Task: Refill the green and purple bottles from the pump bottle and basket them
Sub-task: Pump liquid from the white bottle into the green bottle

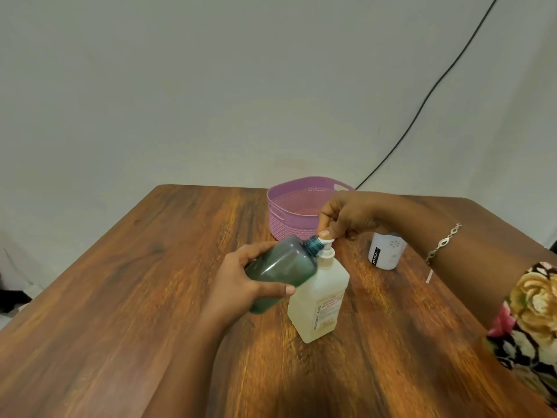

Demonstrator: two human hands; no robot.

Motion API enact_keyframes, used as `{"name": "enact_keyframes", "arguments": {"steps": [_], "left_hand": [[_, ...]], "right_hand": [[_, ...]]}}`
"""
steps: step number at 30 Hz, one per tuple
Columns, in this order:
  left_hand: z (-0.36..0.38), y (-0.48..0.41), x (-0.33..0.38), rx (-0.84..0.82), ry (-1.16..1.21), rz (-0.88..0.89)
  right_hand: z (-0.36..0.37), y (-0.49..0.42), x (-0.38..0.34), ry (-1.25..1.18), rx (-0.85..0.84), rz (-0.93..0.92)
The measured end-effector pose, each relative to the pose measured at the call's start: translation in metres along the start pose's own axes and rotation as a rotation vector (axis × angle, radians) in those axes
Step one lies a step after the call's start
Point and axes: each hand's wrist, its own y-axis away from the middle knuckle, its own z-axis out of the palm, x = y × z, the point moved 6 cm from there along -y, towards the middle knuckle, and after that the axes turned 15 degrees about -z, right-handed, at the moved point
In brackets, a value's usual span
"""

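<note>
The green bottle (pixel 280 273) is being held tilted almost on its side, just left of the pump bottle (pixel 319 300), its open threaded neck meeting the spout. It is looking translucent and dark teal, with no cap on; how much liquid is lying inside I cannot tell. The left hand (pixel 241 285) is wrapping its fingers and thumb round the body. Above the pump bottle, the right hand (pixel 346 215) is curling its fingertips onto the pump head (pixel 325 236), pinching it. The filling of the first bottle seems to be underway; the next move is likely calling for steady presses while the neck is kept under the spout. Right of the pump bottle a pale bottle (pixel 385 254) is standing on the table (pixel 120 297); behind it, the purple basket (pixel 283 224) is waiting.
</note>
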Motion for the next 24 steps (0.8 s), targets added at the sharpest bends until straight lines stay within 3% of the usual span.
{"name": "enact_keyframes", "arguments": {"steps": [5,14,24], "left_hand": [[0.001,0.0,0.004,-0.009,0.027,0.001],[0.002,0.0,0.0,-0.029,0.028,-0.008],[-0.002,-0.004,0.009,-0.043,0.051,0.039]], "right_hand": [[-0.008,0.006,-0.004,-0.033,0.087,-0.074],[0.002,0.003,0.005,-0.069,0.016,-0.046],[-0.008,0.007,-0.006,-0.124,0.057,-0.036]]}}
